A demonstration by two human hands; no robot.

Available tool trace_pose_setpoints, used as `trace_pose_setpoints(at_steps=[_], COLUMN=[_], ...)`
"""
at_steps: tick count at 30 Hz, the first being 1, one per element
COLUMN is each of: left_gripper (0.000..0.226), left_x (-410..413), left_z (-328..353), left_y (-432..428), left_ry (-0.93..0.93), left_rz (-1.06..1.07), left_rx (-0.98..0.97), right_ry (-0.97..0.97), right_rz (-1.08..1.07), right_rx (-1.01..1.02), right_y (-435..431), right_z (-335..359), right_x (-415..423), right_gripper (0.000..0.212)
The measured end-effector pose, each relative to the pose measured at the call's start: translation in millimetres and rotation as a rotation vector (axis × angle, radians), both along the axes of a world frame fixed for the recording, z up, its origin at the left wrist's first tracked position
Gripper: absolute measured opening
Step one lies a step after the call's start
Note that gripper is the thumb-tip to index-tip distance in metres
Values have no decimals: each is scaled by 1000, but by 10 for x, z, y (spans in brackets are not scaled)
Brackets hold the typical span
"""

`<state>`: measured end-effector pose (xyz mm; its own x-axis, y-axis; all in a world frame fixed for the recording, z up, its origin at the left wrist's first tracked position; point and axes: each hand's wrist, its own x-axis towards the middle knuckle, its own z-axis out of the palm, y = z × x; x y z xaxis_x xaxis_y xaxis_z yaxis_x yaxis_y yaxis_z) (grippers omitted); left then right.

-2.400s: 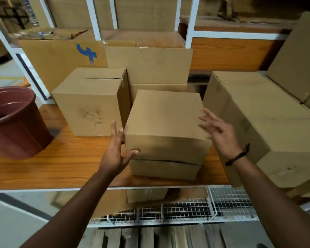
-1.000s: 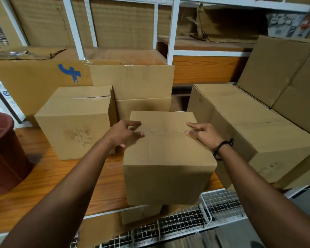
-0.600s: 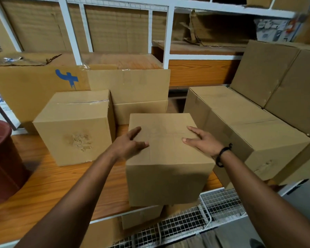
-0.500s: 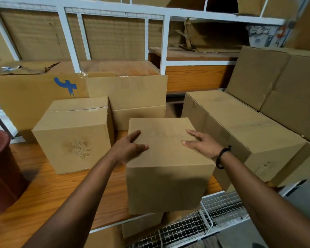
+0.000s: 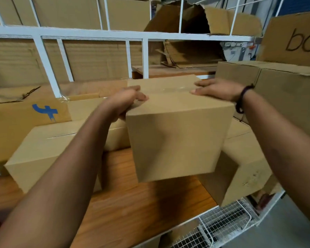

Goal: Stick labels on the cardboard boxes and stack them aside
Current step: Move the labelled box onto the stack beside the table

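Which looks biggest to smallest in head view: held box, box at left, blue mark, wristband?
1. The held box, but it is nearest the camera, which inflates it.
2. The box at left, partly behind the left arm, so its rank against the first is unsure.
3. The blue mark and wristband: about alike, unranked.

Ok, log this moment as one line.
cardboard box: held above wooden table, no label visible | left grip: curled over top-left edge | right grip: fingers flat on top-right edge
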<state>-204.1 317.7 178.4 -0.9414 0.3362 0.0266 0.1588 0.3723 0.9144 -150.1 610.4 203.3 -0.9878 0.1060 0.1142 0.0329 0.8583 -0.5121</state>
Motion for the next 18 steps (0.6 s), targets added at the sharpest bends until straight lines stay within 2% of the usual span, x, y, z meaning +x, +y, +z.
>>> trace_pose_setpoints(at_steps=[4, 8, 11, 12, 14, 18], left_gripper=[29, 47, 44, 37, 11, 11], left_x=[-222, -486, -715, -782, -898, -1088], left_z=[182, 351, 449, 462, 455, 366], left_y=[576, 1265, 1765, 1928, 2239, 2657], left_ry=[27, 29, 64, 81, 115, 168], left_rz=[65, 87, 112, 120, 146, 204], left_rx=[51, 75, 80, 76, 78, 57], right_ry=[39, 62, 72, 74, 90, 57], right_rz=[-22, -28, -24, -31, -48, -34], right_rx=[23, 31, 28, 23, 19, 69], right_y=[557, 1235, 1714, 1872, 2144, 2454], right_z=[371, 505, 563, 573, 574, 533], right_x=[-242, -571, -819, -919, -1134, -1535], right_gripper=[62, 64, 86, 86, 74, 55])
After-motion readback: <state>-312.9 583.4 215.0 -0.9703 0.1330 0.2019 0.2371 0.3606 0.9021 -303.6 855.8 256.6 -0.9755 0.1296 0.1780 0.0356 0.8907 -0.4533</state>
